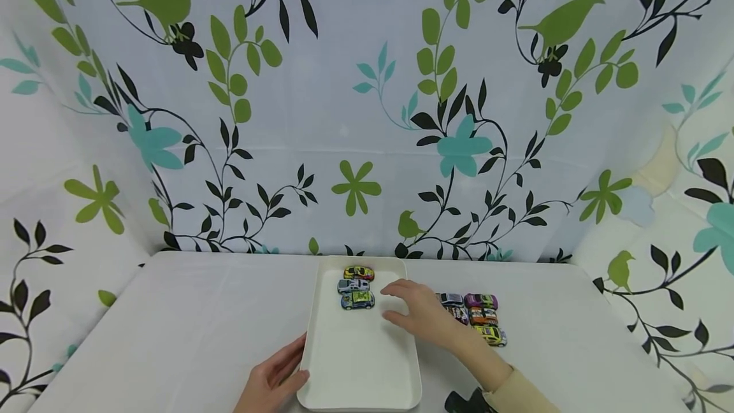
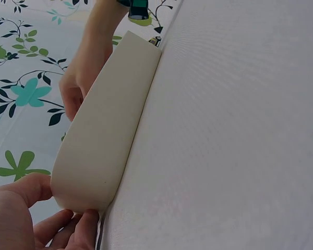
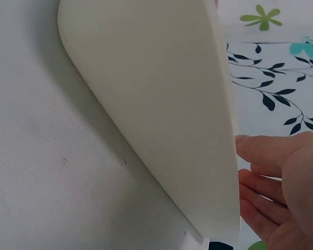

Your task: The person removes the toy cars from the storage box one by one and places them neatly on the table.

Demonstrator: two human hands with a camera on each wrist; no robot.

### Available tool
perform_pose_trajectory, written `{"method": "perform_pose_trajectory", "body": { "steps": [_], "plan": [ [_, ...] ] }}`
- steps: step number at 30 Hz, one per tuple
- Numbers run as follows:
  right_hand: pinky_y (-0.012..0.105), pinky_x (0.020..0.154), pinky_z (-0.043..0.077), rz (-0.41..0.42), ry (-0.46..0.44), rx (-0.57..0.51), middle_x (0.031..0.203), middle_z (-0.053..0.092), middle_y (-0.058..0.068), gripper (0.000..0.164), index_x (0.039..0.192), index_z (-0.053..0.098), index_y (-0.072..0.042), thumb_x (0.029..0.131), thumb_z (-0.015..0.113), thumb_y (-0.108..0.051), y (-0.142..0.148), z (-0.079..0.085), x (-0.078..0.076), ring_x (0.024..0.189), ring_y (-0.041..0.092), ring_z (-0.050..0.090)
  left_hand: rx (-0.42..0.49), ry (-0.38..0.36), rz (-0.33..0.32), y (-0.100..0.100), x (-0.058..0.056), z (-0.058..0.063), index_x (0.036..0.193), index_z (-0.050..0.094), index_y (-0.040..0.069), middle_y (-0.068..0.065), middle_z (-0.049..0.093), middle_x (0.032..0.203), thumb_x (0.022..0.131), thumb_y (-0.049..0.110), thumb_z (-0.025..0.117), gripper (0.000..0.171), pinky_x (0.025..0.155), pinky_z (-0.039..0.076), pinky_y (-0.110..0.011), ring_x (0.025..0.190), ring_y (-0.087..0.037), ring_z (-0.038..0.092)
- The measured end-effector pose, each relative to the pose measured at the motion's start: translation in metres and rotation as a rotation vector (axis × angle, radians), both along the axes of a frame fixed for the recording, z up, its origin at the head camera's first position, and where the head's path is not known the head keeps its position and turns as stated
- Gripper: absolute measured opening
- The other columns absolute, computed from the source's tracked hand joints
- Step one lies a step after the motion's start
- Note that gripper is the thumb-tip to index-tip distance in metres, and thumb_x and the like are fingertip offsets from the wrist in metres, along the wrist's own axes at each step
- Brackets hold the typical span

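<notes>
Partly below the empty right hand (image 1: 427, 314): white tray (image 1: 361, 362), lengthwise forward, gripped by left hand (image 1: 275, 378), containing cars (image 1: 353, 285) crosswise (head view only).

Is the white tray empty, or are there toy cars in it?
Not empty: three toy cars sit in the white tray, near its far end. The nearer part of its floor is bare.

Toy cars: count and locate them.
8 visible. In the white tray: yellow-red car, silver car, green car. Right of it: grey car, purple car, dark car, orange car, yellow car. The right hand may hide more.
</notes>
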State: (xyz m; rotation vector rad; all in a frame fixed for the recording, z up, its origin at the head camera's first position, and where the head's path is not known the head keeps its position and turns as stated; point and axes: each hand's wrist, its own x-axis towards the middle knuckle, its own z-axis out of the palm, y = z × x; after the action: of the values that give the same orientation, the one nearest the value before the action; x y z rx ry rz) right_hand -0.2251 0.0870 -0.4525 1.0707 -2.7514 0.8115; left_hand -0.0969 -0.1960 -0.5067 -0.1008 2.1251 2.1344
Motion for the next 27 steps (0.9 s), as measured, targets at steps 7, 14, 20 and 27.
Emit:
{"method": "perform_pose_trajectory", "body": {
  "steps": [7,14,20,27],
  "plan": [
    [0.050,0.103,0.051,0.049,-0.019,0.042,0.125,0.068,0.009,0.038,0.125,0.067,-0.004,0.090,0.075,-0.018,-0.013,-0.001,-0.009,0.119,0.028,0.062,-0.014,0.002,-0.009,-0.002,-0.002,-0.003,0.148,0.040,-0.008,-0.026,0.040,0.153,0.094,0.023,0.071,0.070,0.107,0.049,-0.032,0.141,-0.042,0.039],
    [0.045,0.101,0.054,0.068,0.011,0.069,0.121,0.068,0.010,0.039,0.124,0.067,-0.002,0.088,0.077,-0.015,-0.023,-0.010,-0.017,0.115,0.027,0.063,0.024,-0.006,-0.049,-0.001,-0.001,-0.005,0.149,0.035,-0.010,-0.028,0.036,0.155,0.095,0.026,0.069,0.073,0.105,0.051,-0.038,0.142,-0.045,0.035],
    [0.042,0.101,0.054,0.018,0.008,0.136,0.121,0.067,0.008,0.042,0.125,0.067,-0.004,0.089,0.077,-0.021,-0.028,-0.017,-0.021,0.116,0.025,0.062,0.047,0.011,-0.071,-0.001,0.000,-0.007,0.149,0.033,-0.012,-0.029,0.033,0.155,0.096,0.023,0.068,0.073,0.104,0.051,-0.036,0.143,-0.046,0.032],
    [0.040,0.093,0.057,0.019,0.095,0.086,0.110,0.070,0.006,0.033,0.115,0.072,-0.005,0.087,0.079,-0.022,-0.032,-0.022,-0.024,0.106,0.023,0.065,0.029,0.028,-0.063,-0.002,-0.001,-0.004,0.149,0.035,-0.011,-0.029,0.035,0.155,0.094,0.022,0.070,0.073,0.104,0.051,-0.032,0.143,-0.045,0.033]
  ]
}}
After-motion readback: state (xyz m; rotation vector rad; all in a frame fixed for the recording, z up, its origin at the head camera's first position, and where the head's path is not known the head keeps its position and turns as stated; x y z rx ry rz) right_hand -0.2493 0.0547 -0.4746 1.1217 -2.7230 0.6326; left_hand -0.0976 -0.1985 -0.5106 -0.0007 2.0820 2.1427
